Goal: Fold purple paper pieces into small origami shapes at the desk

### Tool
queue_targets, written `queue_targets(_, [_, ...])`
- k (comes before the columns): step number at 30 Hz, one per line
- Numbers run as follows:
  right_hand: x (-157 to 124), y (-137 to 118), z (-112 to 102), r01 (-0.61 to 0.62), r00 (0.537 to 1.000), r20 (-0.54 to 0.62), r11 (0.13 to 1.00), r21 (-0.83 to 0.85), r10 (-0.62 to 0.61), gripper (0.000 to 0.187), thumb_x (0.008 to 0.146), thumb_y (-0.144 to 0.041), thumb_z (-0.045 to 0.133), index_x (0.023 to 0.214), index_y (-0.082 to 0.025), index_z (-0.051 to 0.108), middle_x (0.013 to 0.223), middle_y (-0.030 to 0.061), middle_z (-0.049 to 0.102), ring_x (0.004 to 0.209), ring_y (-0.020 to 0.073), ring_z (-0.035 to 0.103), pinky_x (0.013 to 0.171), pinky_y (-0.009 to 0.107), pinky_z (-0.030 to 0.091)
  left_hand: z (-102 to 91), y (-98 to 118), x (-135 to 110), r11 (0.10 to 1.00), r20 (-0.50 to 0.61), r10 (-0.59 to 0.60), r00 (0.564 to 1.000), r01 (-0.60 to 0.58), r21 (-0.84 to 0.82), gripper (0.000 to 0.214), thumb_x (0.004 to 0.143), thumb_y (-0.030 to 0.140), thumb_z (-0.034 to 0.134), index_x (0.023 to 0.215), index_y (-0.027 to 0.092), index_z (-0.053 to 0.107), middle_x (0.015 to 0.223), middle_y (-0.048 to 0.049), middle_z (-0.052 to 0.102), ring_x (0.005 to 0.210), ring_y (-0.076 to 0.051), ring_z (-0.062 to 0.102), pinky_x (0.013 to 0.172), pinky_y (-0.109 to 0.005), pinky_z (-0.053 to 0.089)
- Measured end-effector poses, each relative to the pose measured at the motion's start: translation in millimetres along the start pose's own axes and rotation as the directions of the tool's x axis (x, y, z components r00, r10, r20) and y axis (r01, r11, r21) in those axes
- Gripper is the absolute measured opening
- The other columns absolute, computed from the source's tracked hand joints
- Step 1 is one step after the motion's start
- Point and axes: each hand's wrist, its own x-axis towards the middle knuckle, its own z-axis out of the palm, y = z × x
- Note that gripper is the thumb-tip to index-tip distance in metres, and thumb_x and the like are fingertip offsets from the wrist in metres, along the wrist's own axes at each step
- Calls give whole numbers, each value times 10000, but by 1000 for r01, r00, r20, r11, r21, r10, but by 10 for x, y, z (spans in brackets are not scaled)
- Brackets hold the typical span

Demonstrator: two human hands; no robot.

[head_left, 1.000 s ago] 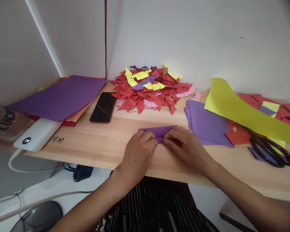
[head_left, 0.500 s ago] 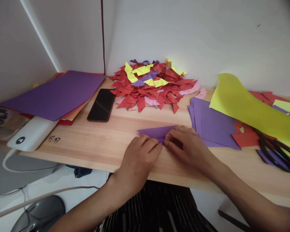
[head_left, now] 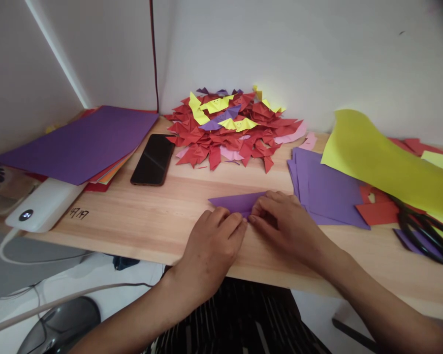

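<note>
A folded piece of purple paper [head_left: 236, 201] lies on the wooden desk in front of me, its pointed left end showing. My left hand [head_left: 216, 241] is closed on its near edge, fingers bent. Close beside it, my right hand [head_left: 284, 216] pinches the paper's right part, thumb and fingertips together. Both hands hide much of the near edge and the right end. Behind them is a heap of folded paper shapes [head_left: 199, 150], mostly red, with yellow, purple and pink ones; a few bear small drawn faces.
Purple paper sheets [head_left: 332, 187] lie right of my hands, partly under a curled yellow sheet [head_left: 369, 157]. Black-handled scissors [head_left: 424, 236] rest at the far right. On the left are a black phone [head_left: 153, 160], a purple sheet stack [head_left: 92, 140] and a white power bank [head_left: 46, 204] with a cable.
The view has shifted very slightly. Both hands stay at the purple paper with nearly the same grip; the left fingers have moved only a little.
</note>
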Motion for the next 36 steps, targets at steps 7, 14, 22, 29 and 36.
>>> queue_targets(7, [-14, -34, 2, 8, 1000, 1, 999, -51, -8, 123, 893, -206, 521, 772, -194, 539, 821, 38, 599, 828, 206, 532, 731, 346, 326, -5, 18, -18, 998, 33, 17, 999, -19, 52, 180, 895, 104, 536, 1040, 121, 641, 1070, -87, 656, 924, -227, 534, 711, -360, 476])
queue_targets(14, [-43, 12, 30, 10, 999, -30, 998, -55, -12, 90, 861, -143, 497, 792, -193, 527, 820, 33, 605, 819, 203, 537, 745, 356, 348, -45, -2, -40, 999, 82, 27, 996, -31, 45, 240, 884, 118, 557, 1119, 113, 611, 1104, -83, 641, 949, -237, 512, 719, -366, 463])
queue_targets(22, [-388, -57, 57, 130, 982, -117, 977, -167, -151, 313, 936, -244, 502, 1237, -240, 588, 1172, 102, 625, 1059, 259, 555, 877, 424, 405, -27, -20, -56, 999, 110, 24, 994, -29, 40, 273, 895, 127, 529, 1160, 123, 595, 1137, -92, 622, 964, -242, 490, 756, -384, 461])
queue_targets(29, [-470, -229, 141, 128, 976, -103, 890, -438, -192, 315, 939, -194, 494, 1226, -178, 623, 1182, 117, 659, 1031, 264, 587, 890, 427, 405, -60, -35, -76, 999, 124, 30, 992, -33, 27, 250, 913, 145, 505, 1143, 127, 603, 1108, -95, 633, 987, -241, 497, 777, -390, 463])
queue_targets(36, [-436, -251, 96, 194, 967, -47, 844, -501, -250, 334, 932, -204, 498, 1239, -126, 606, 1142, 139, 656, 996, 273, 590, 828, 414, 424, -97, -19, -103, 1000, 169, 10, 986, -11, 3, 248, 911, 145, 504, 1140, 123, 597, 1060, -96, 641, 1008, -242, 504, 795, -389, 468])
